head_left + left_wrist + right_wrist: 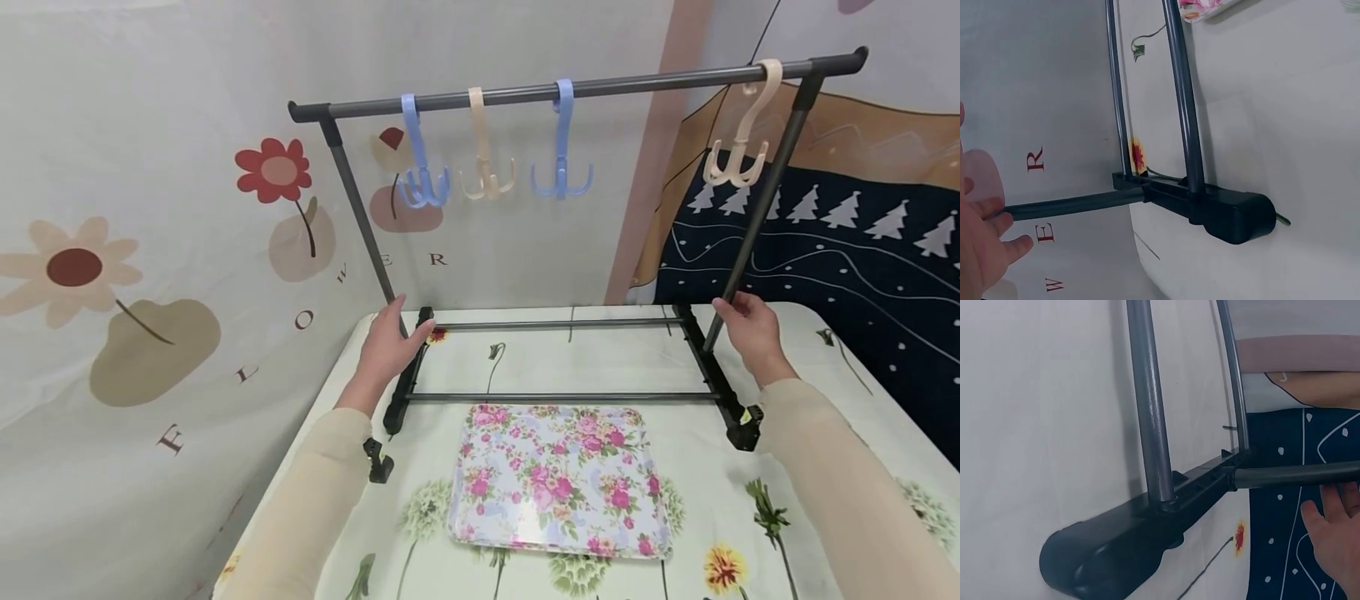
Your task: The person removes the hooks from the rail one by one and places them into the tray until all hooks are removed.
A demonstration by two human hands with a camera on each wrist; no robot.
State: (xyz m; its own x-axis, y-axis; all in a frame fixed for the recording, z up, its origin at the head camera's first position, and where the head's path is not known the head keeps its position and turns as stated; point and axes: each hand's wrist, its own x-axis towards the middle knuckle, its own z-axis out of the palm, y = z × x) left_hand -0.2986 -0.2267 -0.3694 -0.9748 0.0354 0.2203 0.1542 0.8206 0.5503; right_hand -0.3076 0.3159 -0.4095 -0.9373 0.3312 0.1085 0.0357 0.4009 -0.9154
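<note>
A dark metal garment rack (566, 397) stands upright on the table, its top bar (510, 95) high across the head view. My left hand (390, 346) is at the lower part of the left upright (360, 208), thumb and fingers spread around it. In the left wrist view, the fingers (1013, 247) extend at the pole. My right hand (752, 329) is at the right upright (765, 192), thumb near the pole and fingers loosely straight behind it. Blue hooks (562, 146) and cream hooks (482, 146) hang from the bar, one cream hook (742, 137) far right.
A flower-patterned tray (558, 479) lies in front of the rack's lower rails on the table (420, 575). Black feet (744, 429) support the rack at both sides. A printed curtain (150, 208) hangs at the left and back, a dark tree-patterned cloth (847, 267) at right.
</note>
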